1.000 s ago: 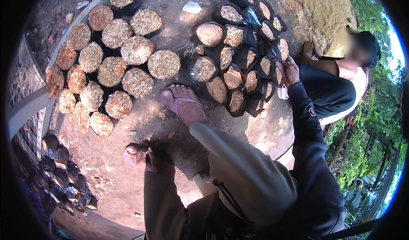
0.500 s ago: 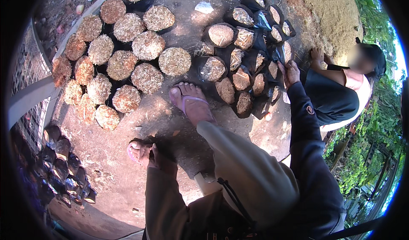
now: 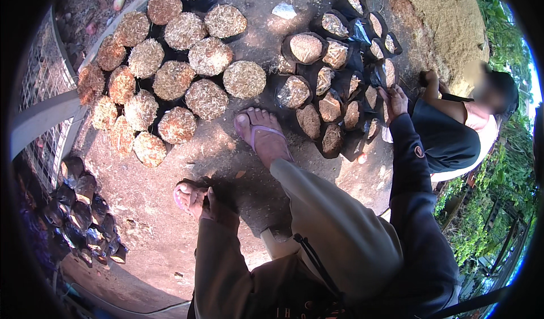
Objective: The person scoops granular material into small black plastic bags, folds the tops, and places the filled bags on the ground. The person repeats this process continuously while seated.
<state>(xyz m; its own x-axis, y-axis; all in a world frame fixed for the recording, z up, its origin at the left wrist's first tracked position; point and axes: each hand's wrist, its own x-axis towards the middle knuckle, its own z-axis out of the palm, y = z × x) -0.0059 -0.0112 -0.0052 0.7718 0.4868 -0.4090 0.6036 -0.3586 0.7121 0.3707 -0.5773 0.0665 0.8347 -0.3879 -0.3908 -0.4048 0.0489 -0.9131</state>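
The right hand (image 3: pixel 395 101) reaches out at the end of a straight, dark-sleeved arm, fingers curled over the rim of a black nursery bag (image 3: pixel 379 72) at the edge of a cluster; how firmly they pinch it cannot be told. That cluster (image 3: pixel 331 101), to the left of the grip, holds about fifteen black bags, each filled with pale brown husk fibre, some slumped sideways. Further left of the grip stands a tighter group (image 3: pixel 170 81) of about seventeen filled bags, upright with round tops. The left hand (image 3: pixel 212 205) rests low beside a sandalled foot (image 3: pixel 187 194), loosely closed on nothing seen. Beyond the grip a second person's hand (image 3: pixel 429 78) touches a mound of husk (image 3: pixel 442 18).
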